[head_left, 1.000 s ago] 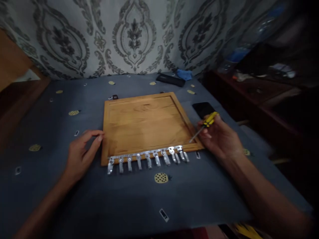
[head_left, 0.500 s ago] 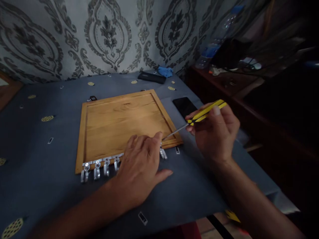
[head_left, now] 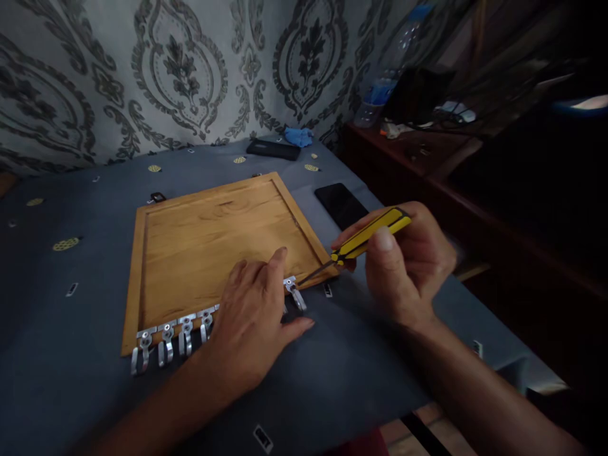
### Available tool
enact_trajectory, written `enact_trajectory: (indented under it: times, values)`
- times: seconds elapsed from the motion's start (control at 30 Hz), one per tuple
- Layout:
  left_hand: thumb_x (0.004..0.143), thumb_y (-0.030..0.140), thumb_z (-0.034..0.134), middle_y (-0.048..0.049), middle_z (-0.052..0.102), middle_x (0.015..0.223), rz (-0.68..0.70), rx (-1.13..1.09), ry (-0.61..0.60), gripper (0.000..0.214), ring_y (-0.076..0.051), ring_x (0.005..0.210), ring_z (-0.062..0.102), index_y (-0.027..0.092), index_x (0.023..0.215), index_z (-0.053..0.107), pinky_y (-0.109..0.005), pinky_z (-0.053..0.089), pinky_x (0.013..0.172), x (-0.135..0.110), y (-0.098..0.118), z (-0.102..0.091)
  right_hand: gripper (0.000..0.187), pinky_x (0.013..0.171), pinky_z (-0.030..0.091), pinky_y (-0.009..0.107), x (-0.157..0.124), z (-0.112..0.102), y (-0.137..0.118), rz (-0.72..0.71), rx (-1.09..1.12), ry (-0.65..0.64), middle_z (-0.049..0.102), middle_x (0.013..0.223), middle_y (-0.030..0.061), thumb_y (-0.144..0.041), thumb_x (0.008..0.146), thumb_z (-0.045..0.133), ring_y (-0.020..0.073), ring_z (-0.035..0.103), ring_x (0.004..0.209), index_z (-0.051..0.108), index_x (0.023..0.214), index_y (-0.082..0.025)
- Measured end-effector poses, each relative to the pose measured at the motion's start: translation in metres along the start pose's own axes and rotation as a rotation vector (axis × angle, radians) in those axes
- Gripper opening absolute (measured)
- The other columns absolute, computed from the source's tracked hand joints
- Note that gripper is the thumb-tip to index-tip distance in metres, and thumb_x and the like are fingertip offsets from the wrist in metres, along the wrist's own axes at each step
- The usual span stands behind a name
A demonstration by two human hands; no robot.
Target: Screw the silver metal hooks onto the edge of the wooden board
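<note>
Table under a blue-grey patterned cloth (head_left: 95, 392). Lying on it: a wooden board (head_left: 204, 244) near centre, a dark phone (head_left: 341, 204) just right of the board, a black case (head_left: 273, 149) and blue rag (head_left: 298, 136) at the far edge.

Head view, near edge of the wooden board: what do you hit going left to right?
Exposed metal hooks → left hand → end hook → screwdriver → right hand.

Head camera looks down, close (slightly rightward), over the table (head_left: 85, 392).
</note>
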State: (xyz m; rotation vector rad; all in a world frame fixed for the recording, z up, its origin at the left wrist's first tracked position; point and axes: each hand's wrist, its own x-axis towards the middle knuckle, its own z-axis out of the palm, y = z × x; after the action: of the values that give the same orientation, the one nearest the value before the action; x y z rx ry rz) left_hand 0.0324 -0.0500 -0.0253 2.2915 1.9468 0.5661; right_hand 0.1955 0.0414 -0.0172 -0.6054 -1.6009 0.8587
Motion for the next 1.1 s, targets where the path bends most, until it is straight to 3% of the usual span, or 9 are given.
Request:
enact_trajectory:
  times: [0.2,0.37,0.43,0.53,0.6,0.7,0.77,0.9,1.1]
  values:
    - [0.068,0.042,0.081,-0.0129,0.065,0.109,0.01,0.017,0.005,0.091,-0.03,0.104,0.06,0.011,0.135,0.029,-0.049,0.047,0.094,0.0,-0.003,-0.004,0.013,0.041,0.047,0.026,0.0,0.002,-0.003,-0.028,-0.038,-0.045,0.059,0.068,-0.0021,-0.034,0.095,0.055,0.0113,0.057,0.049,0.057,0.09,-0.022]
    - [0.073,0.04,0.078,-0.0113,0.064,0.109,-0.017,0.052,0.083,0.081,-0.029,0.102,0.059,0.014,0.135,0.032,-0.047,0.05,0.088,-0.004,-0.001,-0.014,0.014,0.042,0.048,0.027,-0.001,0.004,-0.003,0.021,-0.047,-0.045,0.061,0.069,-0.001,-0.039,0.094,0.056,0.0133,0.058,0.05,0.058,0.09,-0.025]
    - [0.079,0.036,0.072,-0.0098,0.065,0.106,0.041,0.052,0.108,0.065,-0.027,0.098,0.059,0.014,0.13,0.039,-0.044,0.05,0.085,-0.01,0.002,-0.019,0.014,0.042,0.047,0.028,-0.001,0.003,-0.002,0.034,-0.048,-0.056,0.061,0.069,-0.0005,-0.039,0.094,0.056,0.0137,0.058,0.051,0.059,0.09,-0.026]
    - [0.089,0.026,0.06,-0.0057,0.067,0.094,0.263,0.034,0.173,0.027,-0.023,0.09,0.06,0.013,0.112,0.054,-0.039,0.049,0.082,-0.027,0.009,-0.02,0.014,0.043,0.047,0.029,-0.001,0.003,-0.001,0.053,-0.051,-0.069,0.061,0.069,0.0002,-0.04,0.094,0.056,0.0143,0.058,0.051,0.059,0.089,-0.027]
    - [0.089,0.021,0.058,-0.0015,0.067,0.082,0.421,-0.003,0.238,0.013,-0.019,0.082,0.061,0.014,0.099,0.06,-0.035,0.048,0.078,-0.04,0.014,-0.014,0.015,0.044,0.046,0.03,-0.001,0.003,-0.001,0.057,-0.063,-0.071,0.06,0.067,0.0003,-0.042,0.094,0.056,0.0149,0.057,0.051,0.059,0.09,-0.028]
    - [0.089,0.017,0.056,0.0031,0.065,0.071,0.533,-0.029,0.323,0.007,-0.014,0.071,0.059,0.016,0.085,0.062,-0.03,0.045,0.067,-0.059,0.022,0.005,0.015,0.044,0.045,0.031,-0.002,0.003,-0.001,0.056,-0.076,-0.075,0.06,0.067,0.0005,-0.042,0.093,0.057,0.0155,0.057,0.052,0.059,0.089,-0.028]
    - [0.088,0.014,0.053,0.0045,0.062,0.065,0.57,-0.046,0.348,0.013,-0.011,0.063,0.055,0.017,0.079,0.062,-0.029,0.042,0.059,-0.068,0.025,0.019,0.013,0.044,0.044,0.031,-0.002,0.004,-0.001,0.052,-0.078,-0.081,0.06,0.066,0.0004,-0.041,0.094,0.056,0.0155,0.056,0.051,0.059,0.09,-0.029]
    - [0.085,0.016,0.057,0.005,0.057,0.064,0.63,-0.092,0.285,0.007,-0.01,0.056,0.048,0.019,0.079,0.06,-0.027,0.037,0.052,-0.078,0.025,0.038,0.011,0.044,0.044,0.031,-0.003,0.005,-0.001,0.041,-0.078,-0.096,0.059,0.066,0.0,-0.039,0.094,0.056,0.015,0.056,0.051,0.06,0.091,-0.029]
    - [0.083,0.015,0.062,0.0053,0.05,0.062,0.576,-0.182,0.251,0.007,-0.011,0.06,0.044,0.017,0.078,0.058,-0.027,0.035,0.053,-0.077,0.025,0.037,0.013,0.047,0.046,0.032,-0.005,0.006,-0.003,0.03,-0.075,-0.076,0.064,0.072,0.0023,-0.04,0.092,0.06,0.0155,0.056,0.053,0.063,0.09,-0.027]
